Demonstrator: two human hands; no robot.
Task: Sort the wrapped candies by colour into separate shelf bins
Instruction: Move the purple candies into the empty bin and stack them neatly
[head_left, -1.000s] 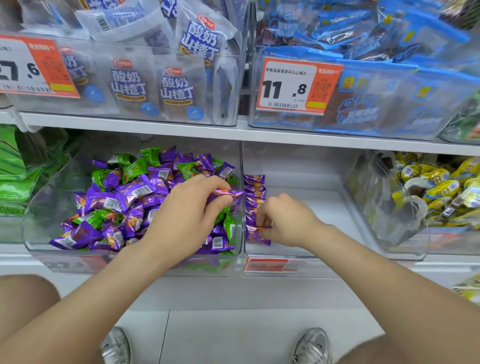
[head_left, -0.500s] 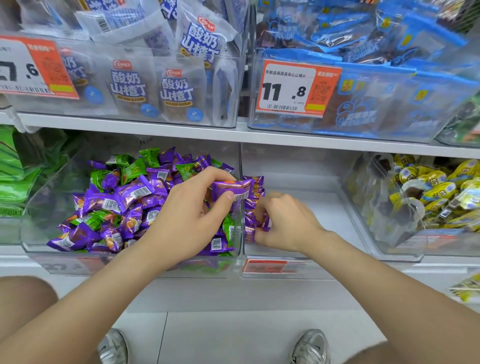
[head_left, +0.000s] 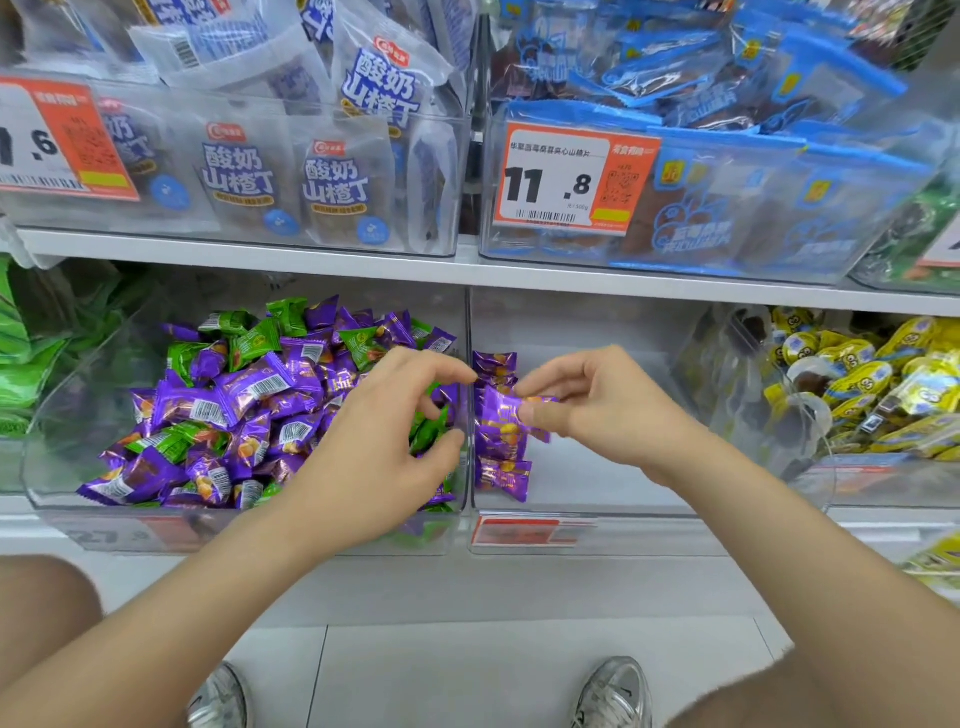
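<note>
Ref pt: the mixed bin (head_left: 47, 415), clear plastic, holding a heap of purple candies (head_left: 234, 395) & green candies (head_left: 358, 345).

L hand (head_left: 384, 441) hovers over the mixed bin's right end, palm down, fingers loosely bent, nothing visible in its grip. Its index tip is close to the bin's right wall.

Just right of the mixed bin sits a 2nd clear bin (head_left: 597, 488). A single-file purple row (head_left: 501, 475) lies in it, along the wall nearest the mixed bin.

R hand (head_left: 602, 410) is over that 2nd bin, thumb & fingertips pinching one held candy (head_left: 498, 408) (purple) by its right end. The candy sits above the row, just past the mixed bin's right wall.

Further right of the mixed bin, beyond the 2nd bin: yellow-wrapped sweets (head_left: 857, 384) in another clear bin.

Above the mixed bin: white shelf board (head_left: 260, 254) w/ white/blue packets (head_left: 332, 171). Up & to the right, an orange price tag (head_left: 561, 179) reads 11.8.

Below the mixed bin: floor tiles (head_left: 441, 675) & grey shoes (head_left: 615, 693).
</note>
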